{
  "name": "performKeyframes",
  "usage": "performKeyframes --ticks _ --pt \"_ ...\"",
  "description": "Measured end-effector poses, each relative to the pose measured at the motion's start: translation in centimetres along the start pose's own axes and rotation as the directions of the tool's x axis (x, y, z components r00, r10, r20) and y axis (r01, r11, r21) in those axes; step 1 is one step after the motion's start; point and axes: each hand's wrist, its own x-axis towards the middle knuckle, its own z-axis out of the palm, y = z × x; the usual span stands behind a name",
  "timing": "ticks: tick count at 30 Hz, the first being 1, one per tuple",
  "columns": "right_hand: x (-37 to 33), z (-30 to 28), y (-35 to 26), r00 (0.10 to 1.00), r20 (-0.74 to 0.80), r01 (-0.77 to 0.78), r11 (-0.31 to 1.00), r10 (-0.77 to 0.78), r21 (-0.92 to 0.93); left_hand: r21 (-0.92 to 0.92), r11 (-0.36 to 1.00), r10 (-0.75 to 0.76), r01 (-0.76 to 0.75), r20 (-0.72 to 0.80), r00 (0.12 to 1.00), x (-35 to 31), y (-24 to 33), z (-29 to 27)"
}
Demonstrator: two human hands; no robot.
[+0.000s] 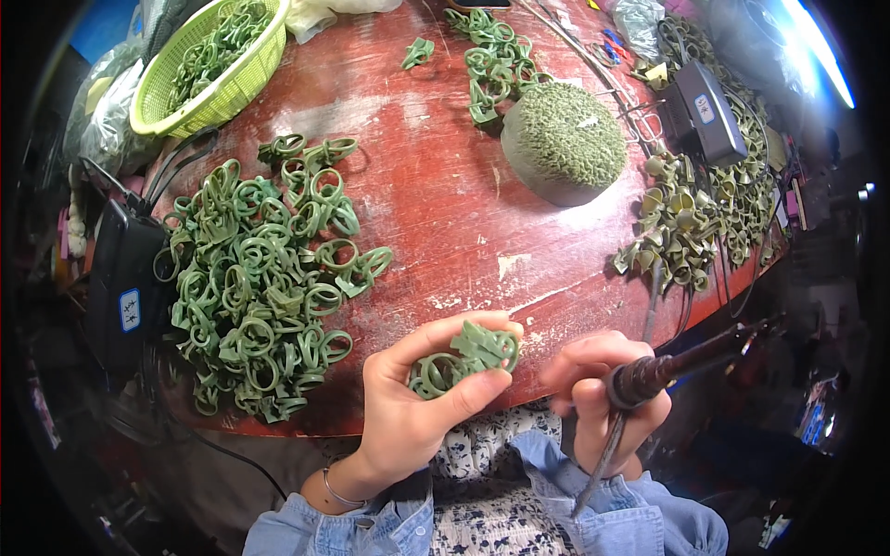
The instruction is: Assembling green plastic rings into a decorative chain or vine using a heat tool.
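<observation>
Pinched between the thumb and fingers of my left hand (417, 394) are a few small green rings (485, 347) with flat, notched tops. My right hand (616, 394) is closed round a dark-handled, pen-like tool (654, 375), just right of those rings. A thin, greyish rod (598, 468) runs down from under the fingers; whether it belongs to the tool I cannot tell. The two hands are apart, over the table's near edge. A large heap of similar green rings (260, 278) lies left of my left hand.
On the red, worn table (417, 185) stands a cylinder (565, 144) with a rough green top. More green rings (496, 65) lie behind it. A yellow-green basket (153, 107) holds others. Dark boxes with cables stand left (130, 278) and right (700, 111), near olive-coloured pieces (686, 222).
</observation>
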Motion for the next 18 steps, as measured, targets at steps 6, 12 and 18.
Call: performKeyframes --ticks 6,12,18 --pt "-1.1 -2.4 0.9 0.975 0.181 -0.043 0.916 0.125 -0.4 0.006 0.998 -0.066 0.066 -0.067 0.996 -0.2 0.5 0.1" --pt "-3.0 -2.9 2.4 0.989 0.147 0.046 0.9 0.021 -0.434 0.042 0.998 -0.033 0.035 -0.059 0.998 0.1 0.1 0.0" --pt "-2.9 -2.5 2.3 0.988 0.148 0.106 0.85 -0.033 -0.517 0.028 0.997 -0.075 0.077 -0.079 0.994 0.1 0.4 0.1"
